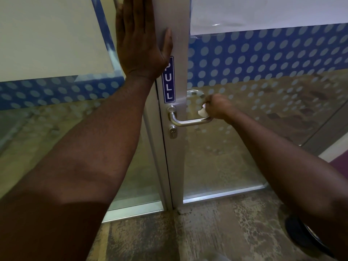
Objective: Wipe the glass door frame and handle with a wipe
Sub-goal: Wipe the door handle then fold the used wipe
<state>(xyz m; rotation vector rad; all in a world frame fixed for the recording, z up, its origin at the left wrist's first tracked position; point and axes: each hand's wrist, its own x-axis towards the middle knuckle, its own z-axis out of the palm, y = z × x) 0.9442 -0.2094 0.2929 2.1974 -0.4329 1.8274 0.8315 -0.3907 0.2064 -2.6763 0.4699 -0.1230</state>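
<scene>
Partly out of view, the left hand (pixel 140 38) is lying flat against the door frame (pixel 178 44), fingers straight and cut off by the top edge, thumb pressing on the metal. It is covering the top of a blue sign (pixel 169 81) reading PULL. Lower down, the right hand (pixel 216 107) is curling round a white wipe (pixel 202 111), of which only a small crumpled corner is showing; the hand is sitting at the outer end of the handle (pixel 190 120), and the handle's tip is hiding behind it. Whether the wipe is touching the metal is hard to tell. A second handle behind the glass (pixel 195 93) is showing only as a blurred curve. Just below the handle's base, a keyhole (pixel 172 133) is sitting in the frame.

Both glass panels (pixel 263 110) are carrying a blue band of pale dots (pixel 263 53), with white sheets above. Reflections are making the room beyond hard to read. A worn, mottled brown floor (pixel 207 232) is running up to the door's bottom rail (pixel 224 193), and a dark round object (pixel 301 236) at lower right is half hidden by the right forearm.
</scene>
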